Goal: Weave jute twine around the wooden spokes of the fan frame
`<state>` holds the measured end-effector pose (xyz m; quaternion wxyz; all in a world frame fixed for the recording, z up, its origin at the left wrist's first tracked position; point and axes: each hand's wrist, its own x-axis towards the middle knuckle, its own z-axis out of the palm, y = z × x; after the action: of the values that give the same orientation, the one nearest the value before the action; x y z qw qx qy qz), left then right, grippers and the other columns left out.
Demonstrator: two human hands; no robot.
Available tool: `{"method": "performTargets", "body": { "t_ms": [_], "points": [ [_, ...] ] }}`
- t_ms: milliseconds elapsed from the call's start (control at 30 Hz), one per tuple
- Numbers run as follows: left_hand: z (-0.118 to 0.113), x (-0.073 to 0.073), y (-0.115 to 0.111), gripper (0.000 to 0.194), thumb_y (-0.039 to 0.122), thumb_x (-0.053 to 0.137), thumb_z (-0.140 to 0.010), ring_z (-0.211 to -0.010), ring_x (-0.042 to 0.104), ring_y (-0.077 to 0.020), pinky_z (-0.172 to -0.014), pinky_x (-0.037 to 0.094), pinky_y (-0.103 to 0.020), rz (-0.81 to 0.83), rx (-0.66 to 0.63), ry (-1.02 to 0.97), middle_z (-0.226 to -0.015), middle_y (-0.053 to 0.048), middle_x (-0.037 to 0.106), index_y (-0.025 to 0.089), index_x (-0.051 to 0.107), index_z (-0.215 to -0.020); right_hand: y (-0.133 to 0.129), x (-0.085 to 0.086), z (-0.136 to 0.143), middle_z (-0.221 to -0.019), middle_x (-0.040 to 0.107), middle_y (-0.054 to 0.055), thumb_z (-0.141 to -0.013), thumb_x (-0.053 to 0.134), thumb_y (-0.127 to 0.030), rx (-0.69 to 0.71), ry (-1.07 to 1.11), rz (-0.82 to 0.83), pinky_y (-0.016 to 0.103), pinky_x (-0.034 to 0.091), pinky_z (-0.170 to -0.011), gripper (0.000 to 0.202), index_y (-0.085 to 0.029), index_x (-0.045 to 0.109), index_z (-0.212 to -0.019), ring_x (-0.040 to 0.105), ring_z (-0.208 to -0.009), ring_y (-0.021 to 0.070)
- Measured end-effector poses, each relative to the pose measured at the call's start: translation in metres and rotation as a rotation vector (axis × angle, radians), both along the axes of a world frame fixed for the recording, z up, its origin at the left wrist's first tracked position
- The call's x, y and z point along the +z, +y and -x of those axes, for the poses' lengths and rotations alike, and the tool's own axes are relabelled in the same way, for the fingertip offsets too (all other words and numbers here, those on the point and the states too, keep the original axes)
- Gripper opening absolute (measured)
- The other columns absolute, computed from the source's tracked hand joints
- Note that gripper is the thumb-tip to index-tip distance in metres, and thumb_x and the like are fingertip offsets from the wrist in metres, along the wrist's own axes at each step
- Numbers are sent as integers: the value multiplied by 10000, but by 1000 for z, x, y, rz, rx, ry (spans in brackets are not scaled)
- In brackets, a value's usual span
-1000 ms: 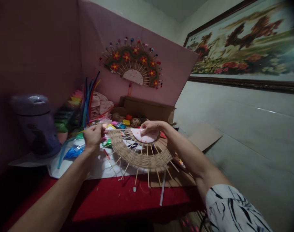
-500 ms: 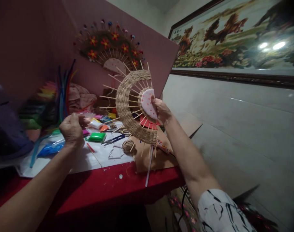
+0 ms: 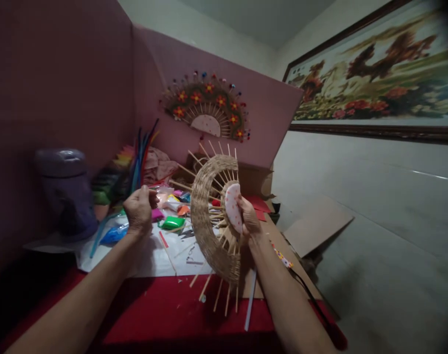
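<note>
My right hand (image 3: 249,216) is closed around the straight edge of a half-round woven fan (image 3: 200,211), its thumb on the pale fabric centre dotted with red. The fan stands on end above the table, with thin wooden sticks poking out past its twine band. To its left, my left hand (image 3: 139,210) is raised with curled fingers pinched together. Whatever the left fingers hold, if anything, is too small to make out. Behind the left hand lie a green packet (image 3: 173,222) and a blue packet (image 3: 114,234).
A finished fan with orange flowers (image 3: 195,97) hangs on the pink board (image 3: 268,113). A purple tumbler (image 3: 67,196) stands at left beside pipe cleaners (image 3: 138,157). A brown cardboard sheet (image 3: 301,280) and a glue stick (image 3: 251,300) lie on the red-covered table (image 3: 150,314).
The view has shifted, so the board and tumbler show more fully. My right hand has lowered the fan and turned it slightly. My left hand stays raised and closed.
</note>
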<state>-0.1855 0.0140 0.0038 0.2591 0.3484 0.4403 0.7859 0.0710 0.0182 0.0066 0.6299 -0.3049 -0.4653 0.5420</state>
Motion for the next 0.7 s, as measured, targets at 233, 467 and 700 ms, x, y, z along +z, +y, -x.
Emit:
{"method": "performTargets", "body": {
  "t_ms": [233,467,700],
  "points": [
    [-10,13,-9,220,342,600,-700,-717,586,-129,-612,438,-217,-134,-293,107,-804,-38,653,152,634,-805,-5,-10,-9,-806,691,42,-685,632,-492,68,17,75,244,523,-554,382,-188,606,-914,635,-654,161],
    [-41,57,-6,334,358,587,-728,-978,578,-192,-849,429,-310,-191,-793,-4,-1025,-93,641,150,609,-988,-13,1,-4,-777,696,40,-657,677,-459,90,54,71,237,528,-545,365,-175,624,-878,642,-627,156],
    [-47,70,1,274,294,692,-632,-574,569,-112,-509,422,-217,-63,-931,1,-705,-41,632,123,631,-837,-17,4,-7,-728,690,49,-608,699,-506,99,84,34,236,520,-520,430,-154,627,-844,637,-580,157]
  ]
}}
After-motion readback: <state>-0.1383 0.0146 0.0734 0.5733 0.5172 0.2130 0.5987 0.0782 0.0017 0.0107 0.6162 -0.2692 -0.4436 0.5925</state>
